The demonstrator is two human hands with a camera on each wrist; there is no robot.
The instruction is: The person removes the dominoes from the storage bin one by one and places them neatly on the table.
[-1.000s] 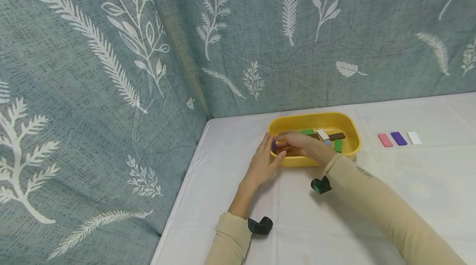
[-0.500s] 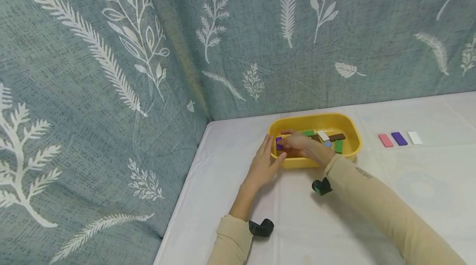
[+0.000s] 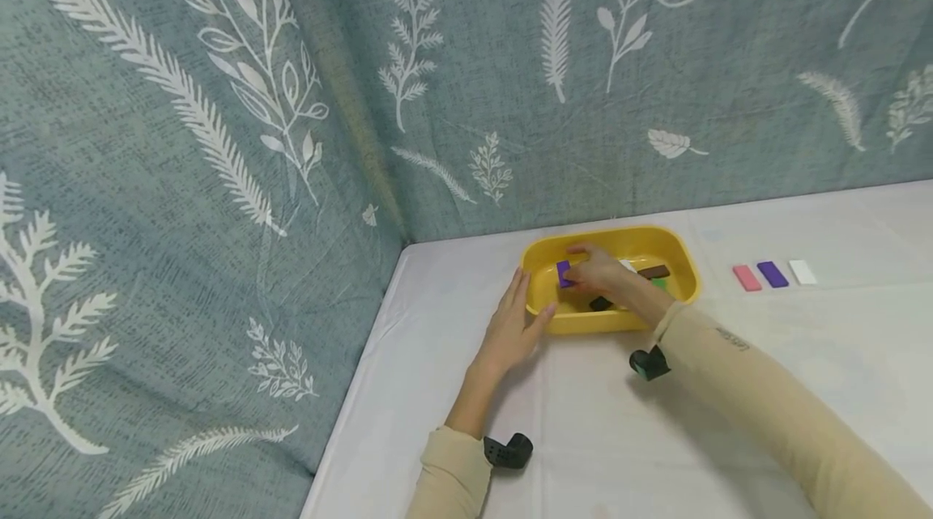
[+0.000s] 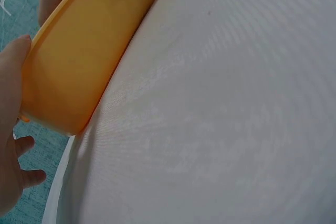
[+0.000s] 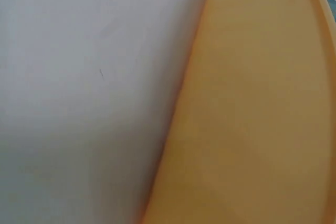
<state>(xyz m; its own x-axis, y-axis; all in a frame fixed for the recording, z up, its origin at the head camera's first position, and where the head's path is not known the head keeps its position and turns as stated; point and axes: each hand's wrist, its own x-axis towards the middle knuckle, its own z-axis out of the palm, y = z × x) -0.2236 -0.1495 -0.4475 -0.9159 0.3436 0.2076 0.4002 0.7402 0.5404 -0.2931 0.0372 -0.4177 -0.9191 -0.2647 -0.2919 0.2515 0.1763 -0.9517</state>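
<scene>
A yellow plastic tub point(image 3: 543, 328) stands on the white-covered table, with flat coloured blocks inside. My left hand point(image 3: 505, 334) rests against its left end, fingers straight along the outside and thumb at the front rim. In the left wrist view the thumb point(image 4: 17, 51) touches the rim, and the fingers spread past the corner. My right hand point(image 3: 601, 272) reaches into the tub from the right and pinches a purple block point(image 3: 563, 273) at its fingertips. Below that hand a dark block point(image 3: 601, 304) shows. A brown block point(image 3: 653, 271) and part of a green block point(image 3: 659, 283) lie farther right.
Right of the tub a pink block point(image 3: 747, 278), a second purple block point(image 3: 773, 274) and a white block point(image 3: 803, 272) lie in a row on the table point(image 3: 583, 422). A leaf-patterned teal curtain point(image 3: 466, 82) hangs behind and at the left.
My right hand has moved right inside the tub, bringing the purple block away from the left end wall. The dark block now shows below it. My left hand stays at the tub's end.
</scene>
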